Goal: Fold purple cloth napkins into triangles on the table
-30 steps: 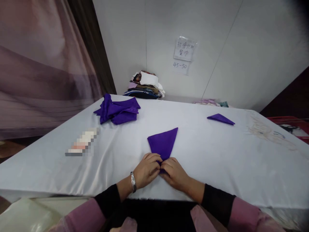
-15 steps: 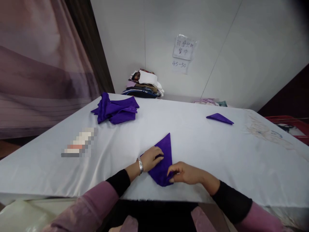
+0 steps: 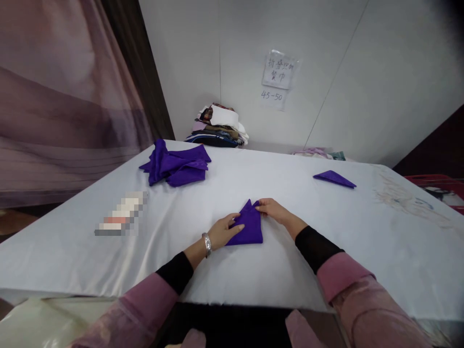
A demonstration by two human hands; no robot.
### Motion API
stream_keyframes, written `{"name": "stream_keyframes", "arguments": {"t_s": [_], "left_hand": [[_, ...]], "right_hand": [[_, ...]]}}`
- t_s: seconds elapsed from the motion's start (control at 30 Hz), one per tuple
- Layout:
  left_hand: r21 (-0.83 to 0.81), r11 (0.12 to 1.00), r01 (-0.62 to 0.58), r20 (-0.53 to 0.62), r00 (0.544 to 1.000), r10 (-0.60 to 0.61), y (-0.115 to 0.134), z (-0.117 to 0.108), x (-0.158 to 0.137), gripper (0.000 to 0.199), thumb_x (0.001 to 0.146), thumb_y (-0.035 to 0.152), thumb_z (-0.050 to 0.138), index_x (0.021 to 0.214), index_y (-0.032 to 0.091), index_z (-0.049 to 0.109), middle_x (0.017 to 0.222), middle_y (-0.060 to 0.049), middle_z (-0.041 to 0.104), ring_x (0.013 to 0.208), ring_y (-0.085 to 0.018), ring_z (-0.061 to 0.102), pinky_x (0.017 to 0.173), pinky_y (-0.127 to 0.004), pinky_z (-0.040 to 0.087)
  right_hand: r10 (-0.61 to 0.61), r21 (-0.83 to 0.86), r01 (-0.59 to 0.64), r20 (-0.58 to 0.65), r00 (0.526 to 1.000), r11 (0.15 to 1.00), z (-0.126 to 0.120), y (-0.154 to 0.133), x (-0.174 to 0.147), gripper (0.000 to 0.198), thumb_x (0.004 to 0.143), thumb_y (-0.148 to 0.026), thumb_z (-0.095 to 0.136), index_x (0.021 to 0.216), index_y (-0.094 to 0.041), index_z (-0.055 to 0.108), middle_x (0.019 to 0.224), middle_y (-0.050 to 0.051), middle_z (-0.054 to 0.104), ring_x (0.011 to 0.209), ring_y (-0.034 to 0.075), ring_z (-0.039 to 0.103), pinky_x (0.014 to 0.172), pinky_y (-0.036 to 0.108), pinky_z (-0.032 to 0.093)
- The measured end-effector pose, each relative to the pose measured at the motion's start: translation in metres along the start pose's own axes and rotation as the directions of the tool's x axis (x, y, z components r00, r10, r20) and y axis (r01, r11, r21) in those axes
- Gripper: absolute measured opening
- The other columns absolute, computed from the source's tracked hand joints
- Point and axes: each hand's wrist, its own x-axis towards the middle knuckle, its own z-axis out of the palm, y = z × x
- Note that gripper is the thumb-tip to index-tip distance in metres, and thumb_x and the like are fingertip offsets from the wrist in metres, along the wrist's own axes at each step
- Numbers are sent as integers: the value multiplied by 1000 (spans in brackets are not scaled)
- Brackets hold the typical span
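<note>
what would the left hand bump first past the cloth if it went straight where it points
Probably the right hand, which pinches a corner of the purple cloth; depth is unclear

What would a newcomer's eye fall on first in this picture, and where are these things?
Probably the purple cloth, vivid on the white tablecloth near the middle, with the left hand resting on it and the right hand pinching a far corner. Next might come the crumpled purple heap at the back left and the folded purple triangle at the back right.
</note>
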Motion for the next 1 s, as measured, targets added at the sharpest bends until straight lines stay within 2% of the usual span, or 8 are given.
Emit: {"name": "stream_keyframes", "arguments": {"t_s": [0.1,0.23,0.33,0.43,0.53,0.7,0.87,1.0], "left_hand": [[32,999,-13,-30,999,14,-4,5,-1,52,80,43,51,125,18,44,96,-6,68,81,-20,64,73,-33,50],[396,918,18,-200,978,67,-3,10,-8,47,82,31,49,127,21,43,109,-8,63,89,-21,62,80,-33,47],[550,835,15,-203,972,117,-1,14,-17,50,83,27,48,131,19,37,115,-10,58,97,-22,59,82,-34,46],[630,776,35,-198,973,117,-2,16,-24,52,85,27,45,134,18,32,116,-11,55,91,-22,60,77,-34,47],[653,757,30,-189,974,124,-5,17,-25,52,85,24,46,133,17,31,114,-11,55,90,-22,60,76,-34,46],[625,781,13,-186,973,133,-9,16,-24,52,84,22,47,133,18,30,112,-10,55,93,-22,59,78,-33,46],[595,803,14,-211,968,139,-10,15,-25,52,83,22,48,132,19,31,110,-9,55,93,-21,59,78,-33,46],[587,810,-3,-211,965,157,-10,16,-26,53,83,20,49,132,19,31,111,-9,53,95,-21,58,79,-34,47]], "right_hand": [[-12,-26,10,-54,998,1000,7,0,9,14,66,-19,58,80,-16,58,55,-6,52,48,8,43,48,22,30],[-35,-51,29,-126,991,998,10,5,16,27,66,-19,58,93,-19,54,53,-9,47,45,8,41,47,22,30],[-51,-72,41,-138,989,997,8,12,20,29,66,-19,58,95,-20,51,54,-9,48,45,8,42,47,22,31],[-71,-95,58,-143,987,994,7,16,24,26,67,-19,58,91,-20,49,55,-9,49,47,8,43,47,21,32],[-90,-121,74,-134,987,990,7,15,28,19,66,-20,58,84,-20,50,56,-8,50,48,9,44,49,21,33],[-93,-177,73,-106,990,982,9,13,35,5,65,-18,57,69,-18,54,56,-6,53,51,9,47,51,22,37],[-103,-248,66,-138,985,967,9,18,44,6,65,-16,57,70,-18,59,62,-3,59,56,11,53,56,23,41],[-108,-320,47,-176,978,946,9,20,49,15,67,-17,57,81,-18,61,63,-3,60,56,12,55,57,24,44]]}}
